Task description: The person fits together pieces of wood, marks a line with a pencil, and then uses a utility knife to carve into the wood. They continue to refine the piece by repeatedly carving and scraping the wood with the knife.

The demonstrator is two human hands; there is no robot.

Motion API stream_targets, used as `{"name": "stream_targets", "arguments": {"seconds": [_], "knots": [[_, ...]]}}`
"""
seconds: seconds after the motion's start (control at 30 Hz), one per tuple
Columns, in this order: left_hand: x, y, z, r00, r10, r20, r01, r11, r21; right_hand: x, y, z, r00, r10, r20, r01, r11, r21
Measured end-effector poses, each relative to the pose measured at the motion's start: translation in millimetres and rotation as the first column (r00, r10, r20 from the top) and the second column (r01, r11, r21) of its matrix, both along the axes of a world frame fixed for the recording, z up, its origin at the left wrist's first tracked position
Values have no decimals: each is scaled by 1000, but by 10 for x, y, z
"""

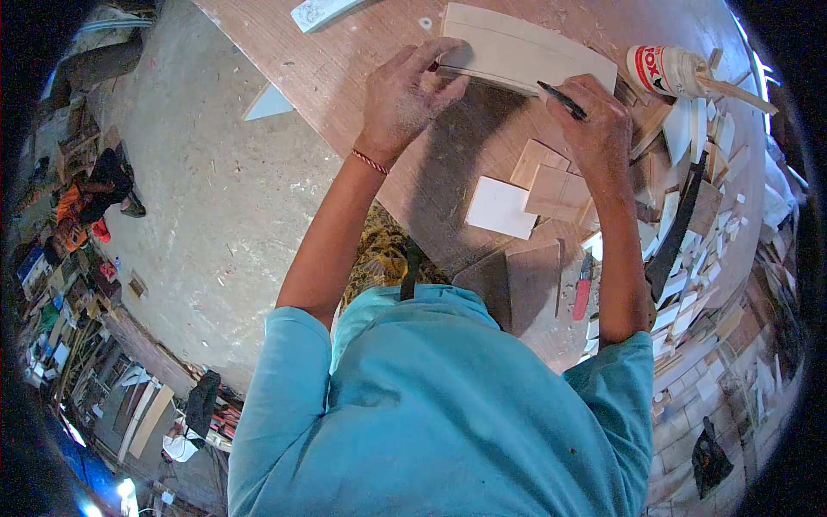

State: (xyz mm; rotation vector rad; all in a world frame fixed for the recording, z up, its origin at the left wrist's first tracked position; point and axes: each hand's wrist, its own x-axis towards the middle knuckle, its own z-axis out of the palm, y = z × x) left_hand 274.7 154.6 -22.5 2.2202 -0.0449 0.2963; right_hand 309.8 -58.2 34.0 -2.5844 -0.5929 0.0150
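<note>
board [532, 45], pale wood, curved: held over the table [332, 77], both hands being occupied with it. its left end is pinched between thumb and fingers of the left hand [405, 96]. a black pen [566, 102] is pinched in the fingers of the right hand [596, 122], tip directed at the board's near edge; contact of tip with wood cannot be confirmed. a shadow is cast below; whether the board is rested on the table cannot be told. a thin line seems to be drawn along its face.

step in hand, as judged: marking of the board. for the next move, a firm left grip and a controlled tip are called for; if the board were allowed to turn, the mark would likely be spoiled.

farther out: a white tile [500, 208] and small blocks [558, 191] are laid by the right forearm; a bottle [665, 71] is stood or laid beyond the right hand, offcuts [678, 129] scattered near it. across the floor [207, 155], well apart, another person [73, 202] is seen.
</note>
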Motion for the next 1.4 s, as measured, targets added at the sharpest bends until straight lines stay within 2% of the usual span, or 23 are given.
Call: {"name": "stream_targets", "arguments": {"seconds": [0.47,0.53,0.77,0.9,1.07,1.13,1.4], "knots": [[-7,-17,17,1000,22,9,-22,1000,20,20,-4,7,1000,5,-25,-5,1000,-15],[-9,-22,26,999,39,-18,-37,993,111,12,25,38,998,-23,-55,22,999,-28],[-8,-77,30,997,80,-11,-77,985,154,33,29,72,997,-33,-66,27,996,-86],[0,-103,-19,991,97,93,-113,978,175,46,29,61,994,-52,-95,43,994,-98],[-16,-142,35,987,113,110,-137,962,237,80,49,111,996,9,-93,-29,977,-210],[-31,-162,70,989,145,39,-150,960,235,83,53,136,997,33,-72,-48,975,-215],[-36,-202,90,984,166,58,-175,954,243,122,61,195,989,126,-71,-141,947,-290]]}}
